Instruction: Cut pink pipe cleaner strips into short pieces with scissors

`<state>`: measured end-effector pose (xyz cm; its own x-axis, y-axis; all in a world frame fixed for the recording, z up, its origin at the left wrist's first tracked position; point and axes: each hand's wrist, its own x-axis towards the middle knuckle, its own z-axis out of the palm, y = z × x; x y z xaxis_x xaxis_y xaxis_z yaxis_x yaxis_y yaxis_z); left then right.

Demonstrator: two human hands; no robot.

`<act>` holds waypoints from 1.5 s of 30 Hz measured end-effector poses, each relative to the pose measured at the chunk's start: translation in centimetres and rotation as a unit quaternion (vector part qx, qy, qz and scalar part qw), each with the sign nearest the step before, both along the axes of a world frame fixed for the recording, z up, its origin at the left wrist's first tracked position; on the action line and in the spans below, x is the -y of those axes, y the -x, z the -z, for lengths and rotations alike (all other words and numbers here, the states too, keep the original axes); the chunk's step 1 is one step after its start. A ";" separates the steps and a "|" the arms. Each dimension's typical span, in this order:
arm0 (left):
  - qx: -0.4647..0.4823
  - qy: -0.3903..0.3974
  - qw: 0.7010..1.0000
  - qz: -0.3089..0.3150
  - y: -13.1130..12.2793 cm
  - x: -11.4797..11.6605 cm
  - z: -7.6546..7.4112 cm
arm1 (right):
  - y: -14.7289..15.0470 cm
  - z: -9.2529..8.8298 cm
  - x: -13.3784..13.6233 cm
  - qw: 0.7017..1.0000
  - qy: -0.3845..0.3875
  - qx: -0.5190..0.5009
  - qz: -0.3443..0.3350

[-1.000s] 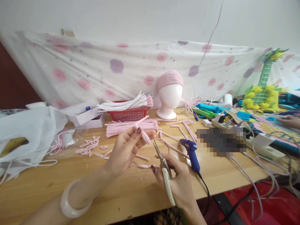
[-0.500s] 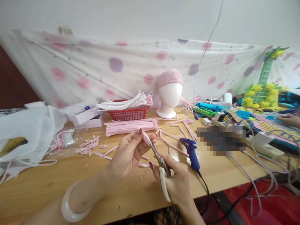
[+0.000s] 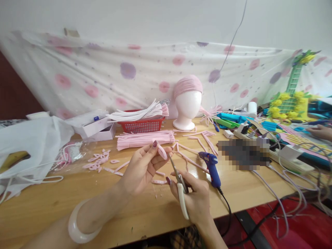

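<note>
Between thumb and fingers, my left hand (image 3: 141, 167) pinches a small folded loop of pink pipe cleaner (image 3: 162, 152). My right hand (image 3: 195, 195) grips white-handled scissors (image 3: 182, 199), whose blades point up toward the loop, their tips just beside it. Left of my hands lies a pile of small pink loops (image 3: 100, 160). Behind them is a bundle of pink pipe cleaners (image 3: 145, 141). Part of a measuring tape (image 3: 158, 182) shows on the table under my hands.
A blue glue gun (image 3: 213, 169) lies right of the scissors, its cord running off the front edge. Behind stand a red basket (image 3: 141, 125) and a foam head (image 3: 188, 107) with pink wrapping. Power strips (image 3: 295, 160) and cables fill the right. Another person's hand (image 3: 320, 132) shows at far right.
The scissors have drawn back slightly from the pink loop, their blades now apart from it and closer together. The loop shows more fully in my left hand.
</note>
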<state>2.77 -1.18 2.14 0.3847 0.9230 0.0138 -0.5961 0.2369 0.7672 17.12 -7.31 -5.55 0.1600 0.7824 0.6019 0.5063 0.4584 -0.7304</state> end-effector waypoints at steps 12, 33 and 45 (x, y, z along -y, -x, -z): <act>-0.135 -0.088 0.987 -0.019 0.2 -0.4 0.6 | -0.6 -1.4 -0.5 0.962 0.102 -0.240 -0.083; -0.095 -0.097 0.987 0.083 -0.8 0.4 1.1 | 1.0 -1.8 -1.6 0.786 0.216 -0.502 -0.290; -0.106 -0.131 0.986 -0.014 1.1 -1.5 -0.9 | -1.5 -1.1 -0.6 0.964 0.163 -0.161 -0.134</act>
